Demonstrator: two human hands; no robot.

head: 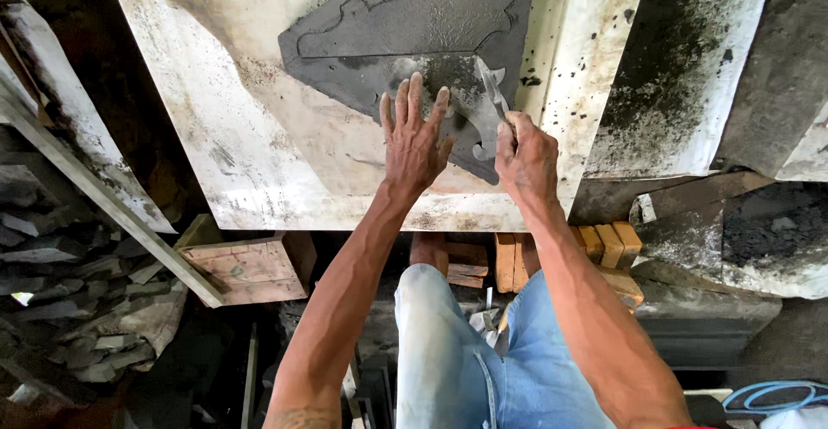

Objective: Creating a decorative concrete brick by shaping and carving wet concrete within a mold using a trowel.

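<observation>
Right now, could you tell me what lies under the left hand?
The left hand lies flat on a dark grey slab resting on the pale worktable. The slab's surface beneath the palm is hidden.

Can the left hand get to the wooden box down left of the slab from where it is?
Probably yes. The left hand lies flat on the dark template, holding nothing, and the wooden box sits beyond the slab edge with nothing visibly between them.
</observation>
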